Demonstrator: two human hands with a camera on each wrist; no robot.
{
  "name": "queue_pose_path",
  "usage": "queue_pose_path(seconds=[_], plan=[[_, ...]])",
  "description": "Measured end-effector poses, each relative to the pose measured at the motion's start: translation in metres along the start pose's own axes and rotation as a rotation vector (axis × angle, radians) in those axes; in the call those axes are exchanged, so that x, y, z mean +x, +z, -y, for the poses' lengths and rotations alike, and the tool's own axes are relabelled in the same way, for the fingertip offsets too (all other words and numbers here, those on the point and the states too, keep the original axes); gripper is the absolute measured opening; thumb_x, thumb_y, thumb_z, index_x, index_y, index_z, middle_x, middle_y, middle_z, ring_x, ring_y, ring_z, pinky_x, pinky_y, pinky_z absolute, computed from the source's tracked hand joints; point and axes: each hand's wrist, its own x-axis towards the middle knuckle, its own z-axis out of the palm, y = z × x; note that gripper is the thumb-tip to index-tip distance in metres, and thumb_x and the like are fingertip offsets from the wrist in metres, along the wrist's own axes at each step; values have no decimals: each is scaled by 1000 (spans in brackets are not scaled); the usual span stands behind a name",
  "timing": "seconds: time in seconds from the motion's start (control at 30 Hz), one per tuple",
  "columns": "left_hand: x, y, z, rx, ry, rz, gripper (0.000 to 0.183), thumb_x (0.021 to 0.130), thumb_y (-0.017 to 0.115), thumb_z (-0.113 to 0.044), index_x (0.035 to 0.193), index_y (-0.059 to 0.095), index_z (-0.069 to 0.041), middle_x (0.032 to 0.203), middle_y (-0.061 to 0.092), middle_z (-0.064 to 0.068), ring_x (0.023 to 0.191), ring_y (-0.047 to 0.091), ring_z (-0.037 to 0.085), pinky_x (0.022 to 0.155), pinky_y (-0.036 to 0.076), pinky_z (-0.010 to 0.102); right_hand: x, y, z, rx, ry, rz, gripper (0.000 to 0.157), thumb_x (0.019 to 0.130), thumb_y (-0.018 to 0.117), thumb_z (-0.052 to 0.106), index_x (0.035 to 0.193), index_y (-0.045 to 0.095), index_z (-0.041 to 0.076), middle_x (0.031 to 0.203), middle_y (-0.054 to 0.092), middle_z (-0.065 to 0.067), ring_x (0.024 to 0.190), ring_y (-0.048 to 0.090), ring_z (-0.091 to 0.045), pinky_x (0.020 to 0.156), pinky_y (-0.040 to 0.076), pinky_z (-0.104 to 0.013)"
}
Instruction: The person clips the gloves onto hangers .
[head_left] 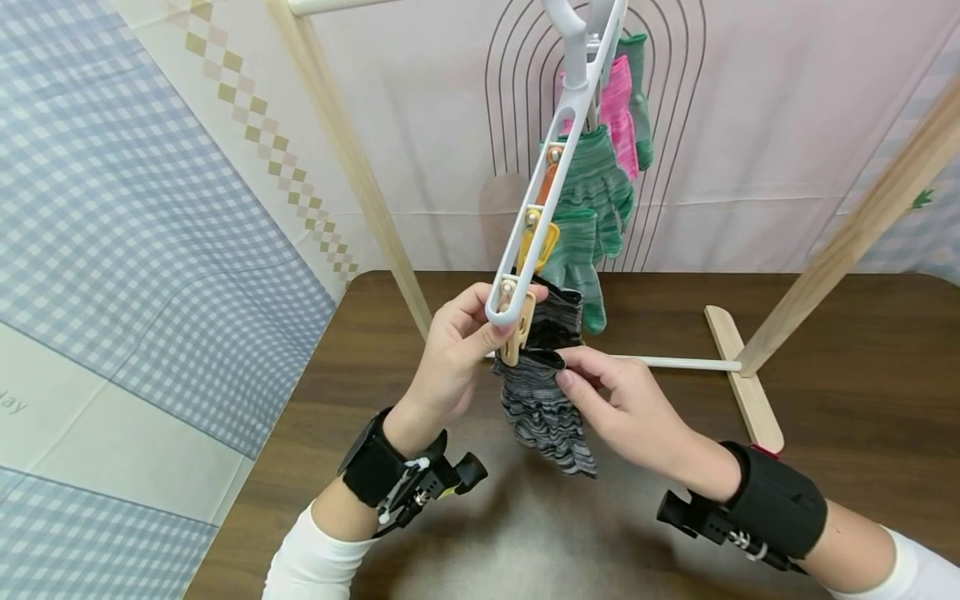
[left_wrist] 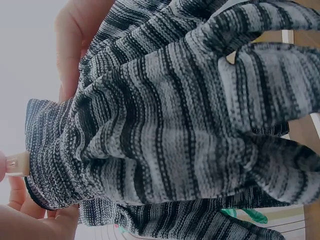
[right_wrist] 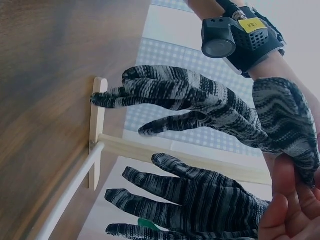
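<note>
My left hand (head_left: 450, 350) grips a beige clothespin (head_left: 517, 333) at the near end of a white hanger (head_left: 536, 208), its thumb pressing the clip. Between thumb and fingers, my right hand (head_left: 622, 400) pinches the cuff of a black-and-grey striped knit glove (head_left: 543, 408). This glove hangs fingers down just below the clip; in the left wrist view the clip's tip is right at the cuff edge. Close behind it hangs a second striped glove (right_wrist: 210, 205), with its fingers spread in the right wrist view.
Farther along the hanger hang green gloves (head_left: 592, 183) and a pink one (head_left: 618, 117). An orange clip and a yellow clip (head_left: 540, 242) sit on its rail. Wooden stand legs (head_left: 352, 158) rise on both sides, joined low down by a white rod (head_left: 675, 362) above the brown table (head_left: 847, 375).
</note>
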Motion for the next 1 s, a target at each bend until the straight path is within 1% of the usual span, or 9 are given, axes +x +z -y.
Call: queue_pose_path(seconds=[0.2, 0.3, 0.4, 0.5, 0.57, 0.7, 0.83, 0.9, 1.0], plan=[[0, 0, 0, 7, 9, -3, 29, 75, 61, -41, 89, 56, -16, 104, 62, -7, 109, 50, 15, 79, 37, 23, 0, 1, 0, 4, -15, 1, 16, 85, 50, -3, 93, 60, 6, 61, 41, 7, 52, 37, 0, 46, 36, -19], [0, -1, 0, 9, 14, -8, 28, 75, 61, -41, 88, 56, -16, 104, 62, -7, 109, 49, 14, 79, 37, 23, 0, 1, 1, 8, -10, 10, 15, 85, 50, -2, 96, 59, 5, 61, 43, 7, 52, 38, 0, 46, 37, -19], [-2, -2, 0, 7, 24, -20, 26, 76, 62, -39, 86, 55, -16, 104, 62, -6, 95, 51, 11, 74, 36, 22, -1, 1, 1, 10, -13, 25, 17, 85, 52, 0, 101, 58, 1, 63, 50, 5, 55, 43, 1, 49, 40, -19], [-5, -5, 0, 12, 54, -37, 22, 78, 63, -34, 88, 54, -15, 105, 61, -5, 80, 46, 9, 67, 35, 21, -2, 1, 0, 12, -24, 37, 21, 85, 54, 2, 105, 57, -2, 70, 59, 1, 61, 49, 1, 52, 43, -20], [-6, -6, 0, 21, 82, -49, 20, 80, 63, -29, 92, 54, -15, 105, 61, -3, 76, 43, 9, 65, 34, 20, -3, 1, -1, 9, -27, 44, 23, 84, 55, 4, 106, 57, -3, 76, 62, -1, 65, 51, 2, 53, 44, -20], [-7, -11, -2, 64, 139, -81, 24, 84, 59, -21, 107, 53, -14, 105, 61, -3, 82, 44, 10, 69, 35, 21, -6, 1, -5, -2, -29, 57, 24, 83, 57, 3, 106, 57, 1, 76, 64, -1, 63, 51, 2, 53, 44, -19], [-9, -17, -5, 92, 187, -119, 36, 85, 55, -11, 120, 47, -5, 106, 61, -1, 91, 48, 12, 73, 36, 21, -10, 0, -10, -30, -34, 63, 24, 81, 58, 2, 105, 58, 3, 74, 63, 3, 59, 50, 3, 51, 42, -18], [-9, -20, -6, 96, 210, -135, 40, 85, 55, -9, 122, 45, -2, 106, 61, 0, 98, 50, 14, 77, 37, 22, -13, -1, -13, -41, -24, 65, 24, 81, 59, 2, 105, 58, 4, 74, 62, 4, 59, 50, 3, 50, 42, -18], [-9, -23, -8, 105, 238, -156, 42, 85, 56, -9, 124, 43, -2, 108, 61, 1, 106, 51, 17, 81, 37, 24, -16, -2, -17, -52, -1, 70, 24, 81, 59, 3, 105, 58, 5, 74, 62, 6, 59, 50, 3, 51, 42, -18]])
